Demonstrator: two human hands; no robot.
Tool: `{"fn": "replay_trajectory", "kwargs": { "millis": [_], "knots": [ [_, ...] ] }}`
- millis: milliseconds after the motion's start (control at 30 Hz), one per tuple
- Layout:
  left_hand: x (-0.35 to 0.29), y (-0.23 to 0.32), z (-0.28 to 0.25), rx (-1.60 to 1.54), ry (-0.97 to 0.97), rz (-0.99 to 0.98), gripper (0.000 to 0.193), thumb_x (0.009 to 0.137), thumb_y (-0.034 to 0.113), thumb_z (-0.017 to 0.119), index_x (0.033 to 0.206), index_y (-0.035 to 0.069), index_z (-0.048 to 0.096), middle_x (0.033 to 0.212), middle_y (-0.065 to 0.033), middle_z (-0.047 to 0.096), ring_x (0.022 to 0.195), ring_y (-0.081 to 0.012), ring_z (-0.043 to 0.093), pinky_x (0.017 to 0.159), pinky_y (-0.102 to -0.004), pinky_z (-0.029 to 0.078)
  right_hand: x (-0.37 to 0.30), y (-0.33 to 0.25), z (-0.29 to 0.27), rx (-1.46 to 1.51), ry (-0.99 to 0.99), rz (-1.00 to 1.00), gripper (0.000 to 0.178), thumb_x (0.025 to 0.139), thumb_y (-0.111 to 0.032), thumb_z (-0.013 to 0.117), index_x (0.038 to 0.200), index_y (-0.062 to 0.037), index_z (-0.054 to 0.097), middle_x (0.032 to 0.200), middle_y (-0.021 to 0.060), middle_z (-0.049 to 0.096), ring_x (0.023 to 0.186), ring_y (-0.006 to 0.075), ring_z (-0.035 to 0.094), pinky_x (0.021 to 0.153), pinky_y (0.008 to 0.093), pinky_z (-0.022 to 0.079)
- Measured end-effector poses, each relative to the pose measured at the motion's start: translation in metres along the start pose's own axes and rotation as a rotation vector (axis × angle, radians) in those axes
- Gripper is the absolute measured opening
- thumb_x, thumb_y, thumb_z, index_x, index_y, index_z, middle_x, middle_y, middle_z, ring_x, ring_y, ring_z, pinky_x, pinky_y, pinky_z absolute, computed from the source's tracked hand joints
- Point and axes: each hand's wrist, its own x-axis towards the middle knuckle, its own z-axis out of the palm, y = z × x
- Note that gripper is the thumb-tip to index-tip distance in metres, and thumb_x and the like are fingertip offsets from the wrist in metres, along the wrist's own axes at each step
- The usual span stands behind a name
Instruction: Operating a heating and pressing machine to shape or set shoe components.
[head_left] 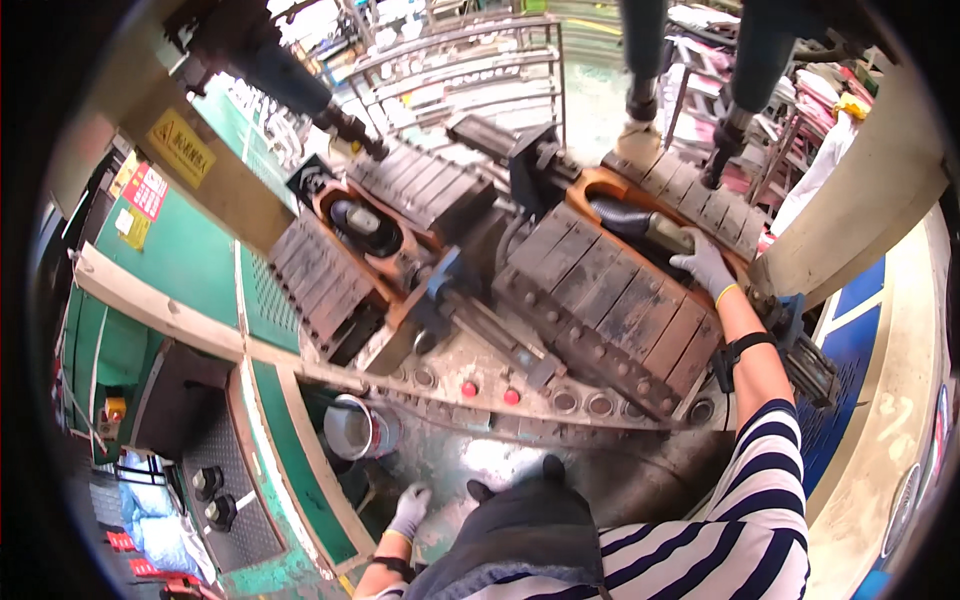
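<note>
And there, the white-gloved right hand (pixel 704 262) met the dark, rounded, elongated piece (pixel 664 232) inside the far-right orange-brown frame (pixel 578 197), grip unclear; the near-left white-gloved left hand (pixel 409 509) looked empty, closure unclear. Handling seemed underway; the next move likely called for finger clearance.

Factory workshop; heavy machine (pixel 590 285), seemingly metal rack (pixel 561 85) behind.

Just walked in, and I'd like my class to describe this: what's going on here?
A person in light gloves is working at a machine. The right hand reaches into the right orange frame, at the near end of a dark elongated piece; its grip is unclear. The left hand hangs low near a bucket, apparently holding nothing. Another dark piece sits in the left orange frame.
</note>
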Motion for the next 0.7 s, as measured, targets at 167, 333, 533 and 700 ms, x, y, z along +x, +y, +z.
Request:
{"fn": "replay_trajectory", "kwargs": {
  "millis": [167,333,533,700],
  "knots": [
    [-0.002,0.025,-0.089,0.147,0.662,0.339,0.032,0.088,0.011,0.062,0.117,-0.002,0.058,0.120,-0.0200,0.060,0.114,-0.0365,0.056,0.102,-0.0428,0.043,-0.055,-0.088,-0.006,-0.017,0.567,-0.316,0.046,0.090,-0.030,0.069,0.125,-0.0024,0.059,0.123,0.0145,0.062,0.115,0.0278,0.058,0.101,0.0380,0.043],
    [-0.036,-0.076,-0.188,0.385,0.946,-0.063,0.047,0.087,0.015,0.063,0.131,0.002,0.053,0.134,-0.0212,0.055,0.125,-0.0371,0.051,0.108,-0.0421,0.039,-0.213,-0.221,0.016,0.366,0.554,-0.202,0.023,0.101,-0.016,0.053,0.087,-0.0008,0.063,0.081,0.0016,0.061,0.075,0.0089,0.053,0.071,0.0276,0.044],
    [-0.069,-0.183,-0.231,0.402,0.943,-0.173,0.066,0.088,0.027,0.064,0.146,0.005,0.040,0.146,-0.0214,0.044,0.136,-0.0362,0.041,0.113,-0.0446,0.031,-0.409,-0.203,0.199,0.232,-0.186,0.096,0.022,0.098,-0.020,0.057,0.084,-0.0036,0.064,0.077,0.0065,0.063,0.076,0.0104,0.056,0.071,0.0305,0.048],
    [-0.075,-0.176,-0.233,0.555,0.859,-0.057,0.077,0.084,0.028,0.068,0.149,0.005,0.035,0.152,-0.0222,0.035,0.142,-0.0372,0.031,0.117,-0.0476,0.022,-0.594,-0.108,0.271,-0.074,-0.414,0.455,0.021,0.082,-0.017,0.072,0.095,-0.0021,0.066,0.088,0.0089,0.069,0.081,0.0133,0.062,0.075,0.0314,0.051]
  ]
}}
